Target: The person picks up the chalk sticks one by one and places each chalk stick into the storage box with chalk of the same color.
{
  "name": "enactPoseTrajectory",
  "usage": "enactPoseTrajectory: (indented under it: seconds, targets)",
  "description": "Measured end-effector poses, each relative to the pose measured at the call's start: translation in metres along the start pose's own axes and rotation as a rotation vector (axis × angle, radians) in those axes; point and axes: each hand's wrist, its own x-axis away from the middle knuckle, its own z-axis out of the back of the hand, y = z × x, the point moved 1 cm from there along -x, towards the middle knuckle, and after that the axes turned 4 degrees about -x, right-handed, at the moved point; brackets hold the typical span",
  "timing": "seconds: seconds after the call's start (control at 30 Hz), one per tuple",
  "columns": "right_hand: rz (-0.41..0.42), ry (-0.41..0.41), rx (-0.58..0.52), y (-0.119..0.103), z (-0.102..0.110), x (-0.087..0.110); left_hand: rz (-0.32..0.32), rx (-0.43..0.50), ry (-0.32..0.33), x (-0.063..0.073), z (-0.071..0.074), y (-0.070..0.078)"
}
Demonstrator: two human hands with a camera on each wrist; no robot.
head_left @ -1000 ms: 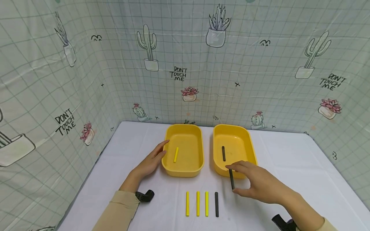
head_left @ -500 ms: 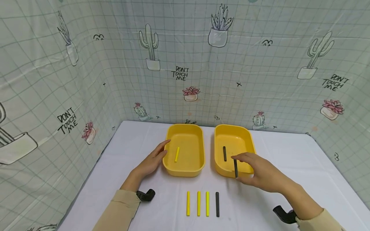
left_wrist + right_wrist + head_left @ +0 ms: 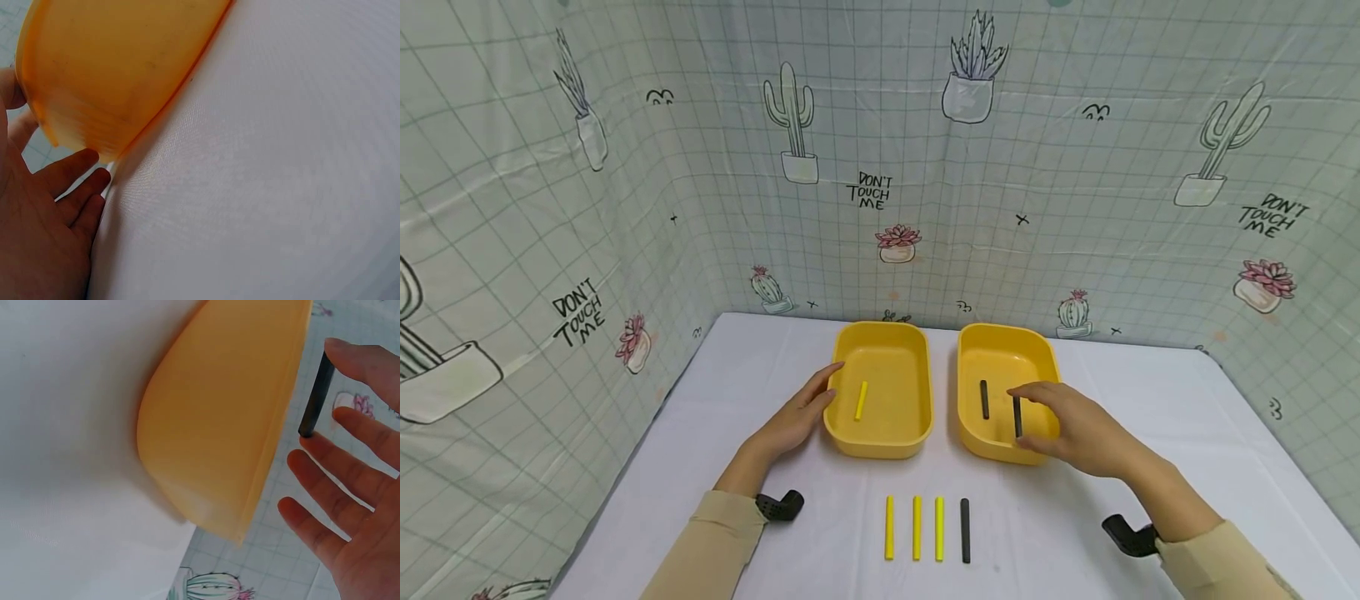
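Note:
My right hand pinches a short black stick by its two ends, thumb at one end and a fingertip at the other. In the right wrist view the held stick is beyond the rim of the right yellow tray, and the other fingers are spread. From the head, hand and stick appear over that tray's near right part, where another black stick lies inside. My left hand rests with relaxed fingers against the left side of the left yellow tray. One yellow stick lies in it.
In front of the trays, three yellow sticks, the middle one among them, and a black stick lie in a row on the white tablecloth. A curtain with cactus drawings hangs behind and at the sides.
My right hand has carried the black stick forward and slightly right, from the right tray's near edge to over its inside. The left hand stays at the left tray.

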Motion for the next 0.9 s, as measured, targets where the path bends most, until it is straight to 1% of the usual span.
enactPoseTrajectory:
  seconds: [0.33,0.5,0.67,0.9]
  targets:
    - [-0.049,-0.012,-0.034,0.016,-0.005,-0.013,0.019,-0.002,0.013,0.0,-0.001,-0.001]
    - [-0.062,-0.018,-0.035,0.024,-0.009,-0.018,0.011,-0.007,0.012,0.0,0.0,0.0]
    - [-0.051,-0.018,-0.023,0.028,-0.013,-0.024,-0.004,-0.011,0.01,-0.001,0.0,-0.001]
    - [-0.07,-0.049,-0.04,0.032,-0.019,-0.034,-0.006,-0.013,0.012,-0.001,0.0,-0.001]
